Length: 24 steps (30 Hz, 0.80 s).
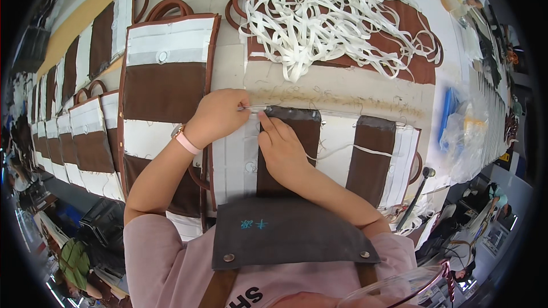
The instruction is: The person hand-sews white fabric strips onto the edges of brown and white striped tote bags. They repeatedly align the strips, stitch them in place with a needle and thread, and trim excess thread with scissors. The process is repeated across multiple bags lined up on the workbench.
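Observation:
A brown and white striped bag panel [337, 162] lies in front of me, its far edge dark and shiny over the brown stripes. My left hand [225, 113] is closed in a pinch at the panel's far left corner. From its fingertips a thin pale strand [258, 106] runs right along that edge. Close beside it, my right hand [282, 147] rests on a brown stripe with its fingers stretched toward the same edge; nothing shows in its grasp. A loose white cord [357, 146] curves across the panel to the right of this hand.
Tangled white straps [319, 17] cover a brown piece at the back. A striped bag [165, 88] with brown handles lies at left, beyond it rows of similar panels [91, 131]. Clear plastic wrapping [465, 137] and a black-ended rod [416, 197] are at right.

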### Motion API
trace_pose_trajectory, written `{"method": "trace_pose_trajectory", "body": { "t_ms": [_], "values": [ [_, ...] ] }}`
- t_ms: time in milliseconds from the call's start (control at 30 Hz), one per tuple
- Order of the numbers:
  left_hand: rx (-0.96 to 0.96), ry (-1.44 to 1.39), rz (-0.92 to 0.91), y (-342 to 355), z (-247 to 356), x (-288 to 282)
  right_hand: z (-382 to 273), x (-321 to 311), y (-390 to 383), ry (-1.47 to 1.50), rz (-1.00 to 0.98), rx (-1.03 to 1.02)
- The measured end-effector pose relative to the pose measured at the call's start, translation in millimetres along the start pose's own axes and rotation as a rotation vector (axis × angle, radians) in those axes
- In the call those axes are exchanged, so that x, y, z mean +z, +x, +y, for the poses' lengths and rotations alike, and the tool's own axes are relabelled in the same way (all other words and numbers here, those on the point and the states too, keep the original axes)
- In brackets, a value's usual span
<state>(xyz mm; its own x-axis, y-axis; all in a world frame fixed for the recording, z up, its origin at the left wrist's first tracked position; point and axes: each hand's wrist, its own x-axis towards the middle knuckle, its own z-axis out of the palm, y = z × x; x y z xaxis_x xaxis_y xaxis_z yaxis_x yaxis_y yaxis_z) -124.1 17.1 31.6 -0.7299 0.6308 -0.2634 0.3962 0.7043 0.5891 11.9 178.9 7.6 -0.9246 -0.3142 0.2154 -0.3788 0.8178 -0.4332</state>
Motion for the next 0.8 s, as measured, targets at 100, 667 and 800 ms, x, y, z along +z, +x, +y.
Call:
{"method": "trace_pose_trajectory", "body": {
  "t_ms": [100, 667, 800],
  "values": [
    [-0.065, -0.048, -0.052, -3.0, -2.3, -7.6, 2.0, -1.1, 4.4, 0.007, -0.013, 0.016],
    [-0.13, -0.371, 0.073, -26.7, -7.8, -13.7, 29.1, -20.3, 52.4, 0.602, -0.215, 0.39],
    [-0.135, -0.404, 0.07, -29.2, -8.4, -13.5, 27.8, -21.0, 60.3, 0.515, -0.236, 0.398]
  ]
}}
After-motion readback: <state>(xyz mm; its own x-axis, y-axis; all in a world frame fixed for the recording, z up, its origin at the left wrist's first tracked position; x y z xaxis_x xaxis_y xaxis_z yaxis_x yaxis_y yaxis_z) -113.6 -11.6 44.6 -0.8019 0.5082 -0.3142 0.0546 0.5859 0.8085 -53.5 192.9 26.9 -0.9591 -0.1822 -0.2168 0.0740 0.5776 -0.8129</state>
